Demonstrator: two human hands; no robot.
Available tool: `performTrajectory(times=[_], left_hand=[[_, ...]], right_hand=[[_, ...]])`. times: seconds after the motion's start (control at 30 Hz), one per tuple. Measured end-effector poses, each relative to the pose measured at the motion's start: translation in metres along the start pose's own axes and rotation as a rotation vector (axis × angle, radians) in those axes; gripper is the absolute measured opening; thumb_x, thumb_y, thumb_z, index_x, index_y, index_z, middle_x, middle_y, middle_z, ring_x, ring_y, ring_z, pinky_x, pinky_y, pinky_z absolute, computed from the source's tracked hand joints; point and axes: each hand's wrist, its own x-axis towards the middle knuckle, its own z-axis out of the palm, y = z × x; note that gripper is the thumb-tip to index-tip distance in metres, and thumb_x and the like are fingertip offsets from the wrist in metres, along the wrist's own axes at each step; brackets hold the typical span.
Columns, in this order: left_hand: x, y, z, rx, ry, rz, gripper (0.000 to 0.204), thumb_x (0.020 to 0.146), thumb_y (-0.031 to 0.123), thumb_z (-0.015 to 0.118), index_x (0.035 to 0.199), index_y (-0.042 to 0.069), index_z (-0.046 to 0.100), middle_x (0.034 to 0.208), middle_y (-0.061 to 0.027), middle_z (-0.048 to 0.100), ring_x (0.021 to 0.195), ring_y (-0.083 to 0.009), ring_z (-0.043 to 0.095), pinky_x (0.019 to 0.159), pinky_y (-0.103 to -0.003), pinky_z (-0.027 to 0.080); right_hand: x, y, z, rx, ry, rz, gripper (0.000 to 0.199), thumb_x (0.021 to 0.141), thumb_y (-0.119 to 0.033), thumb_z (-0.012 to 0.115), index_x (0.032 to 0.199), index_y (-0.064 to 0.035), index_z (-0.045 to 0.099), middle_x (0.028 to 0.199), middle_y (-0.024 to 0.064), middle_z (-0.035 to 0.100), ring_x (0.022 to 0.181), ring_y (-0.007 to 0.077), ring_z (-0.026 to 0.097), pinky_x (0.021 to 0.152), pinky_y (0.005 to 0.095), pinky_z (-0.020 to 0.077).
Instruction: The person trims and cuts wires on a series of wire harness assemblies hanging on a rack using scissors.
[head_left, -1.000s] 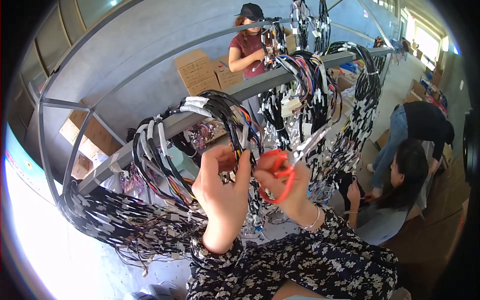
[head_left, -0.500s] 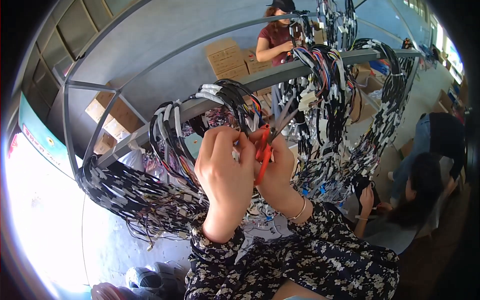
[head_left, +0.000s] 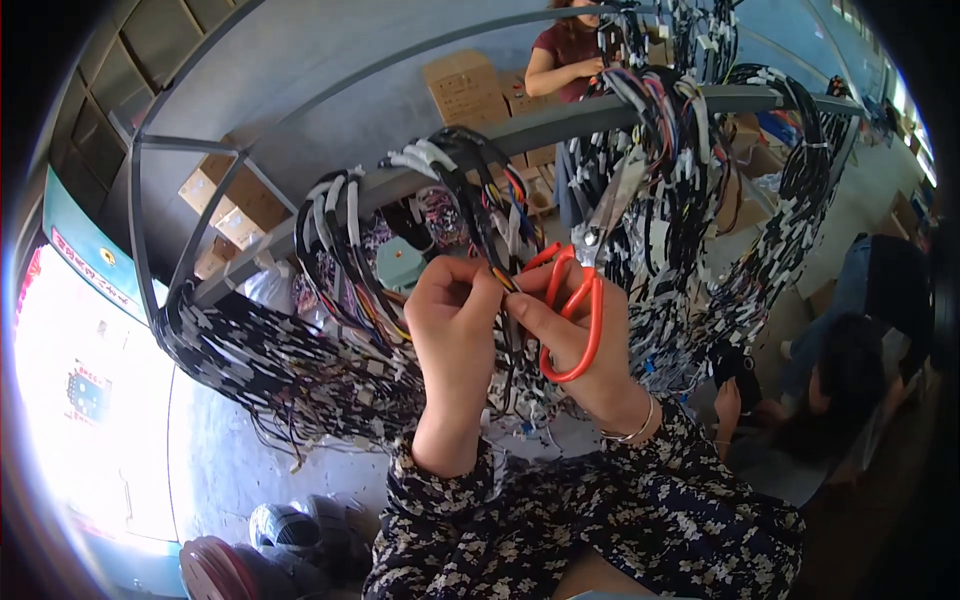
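Orange-handled scissors (head_left: 580, 290) sit in your right hand (head_left: 585, 345), fingers looped through the handles so the tool stays ready while the fingertips do other work; blades point up and right toward the grey rail (head_left: 560, 125), apparently closed and not on any wire. Your left hand (head_left: 455, 320) is pinched shut on a thin bunch of coloured wires (head_left: 500, 280) hanging from that rail, thumb and forefinger clamped near the top, so the strand is pulled out from the rest and held firm. Right thumb and forefinger meet the same strand just beside the left fingertips, so both hands grip it at one spot, in front of your chest and below the rail

Wires hang draped over the rail in thick loops with white tape bands (head_left: 340, 205), which keeps them sorted and within reach. A bigger black mass of wires (head_left: 280, 360) sags to your left, more bundles (head_left: 790, 200) hang on the right

Cardboard boxes (head_left: 465, 85) are stacked behind the rail, a person in a dark red top (head_left: 565, 50) works beyond it, another person (head_left: 860, 340) crouches low on the right. Tape rolls (head_left: 280, 530) lie on the floor lower left
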Motion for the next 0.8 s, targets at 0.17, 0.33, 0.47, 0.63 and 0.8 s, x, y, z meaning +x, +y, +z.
performTrajectory(times=[0.17,0.33,0.47,0.63,0.8], left_hand=[[0.002,-0.01,-0.002,-0.264,-0.111,-0.237,0.014,0.096,0.008,0.059,0.092,-0.004,0.066,0.087,-0.0054,0.07,0.076,-0.0072,0.061,0.069,-0.021,0.048],[-0.031,-0.006,-0.002,-0.33,0.083,-0.09,0.029,0.103,0.016,0.055,0.125,-0.003,0.055,0.101,-0.0094,0.07,0.085,-0.0114,0.064,0.078,-0.024,0.049],[-0.046,-0.015,-0.006,-0.091,-0.032,0.179,0.058,0.092,-0.003,0.066,0.138,0.001,0.031,0.106,-0.0089,0.062,0.08,-0.0112,0.059,0.074,-0.023,0.047],[-0.038,-0.017,-0.02,0.408,0.263,0.561,0.045,0.089,-0.004,0.07,0.129,-0.002,0.05,0.101,-0.0124,0.066,0.079,-0.0163,0.065,0.064,-0.025,0.049],[-0.028,0.002,-0.039,0.691,0.189,0.578,0.02,0.09,-0.005,0.066,0.11,-0.006,0.068,0.087,-0.015,0.067,0.073,-0.021,0.067,0.059,-0.028,0.051]], right_hand=[[-0.009,0.007,-0.001,-0.109,-0.009,-0.011,0.022,0.086,-0.004,0.079,0.105,0.0012,0.068,0.083,0.0026,0.07,0.072,0.0061,0.063,0.065,0.022,0.0518],[0.0,0.012,-0.013,-0.447,-0.124,-0.478,0.025,0.083,-0.003,0.076,0.107,-0.0006,0.069,0.092,0.0084,0.073,0.07,0.0102,0.064,0.065,0.0247,0.0517],[-0.005,0.02,-0.012,-0.245,-0.145,-0.532,0.024,0.087,0.004,0.063,0.112,0.0042,0.064,0.109,0.0179,0.071,0.074,0.0126,0.063,0.065,0.0264,0.0521],[0.004,-0.001,-0.012,-0.095,-0.151,-0.081,0.018,0.094,0.007,0.056,0.11,0.0005,0.062,0.114,0.0187,0.069,0.081,0.0114,0.061,0.073,0.0263,0.0511],[0.005,0.008,0.008,-0.28,-0.219,-0.299,0.02,0.089,0.008,0.065,0.108,0.0014,0.062,0.112,0.0161,0.07,0.091,0.0151,0.065,0.079,0.0273,0.0526]])
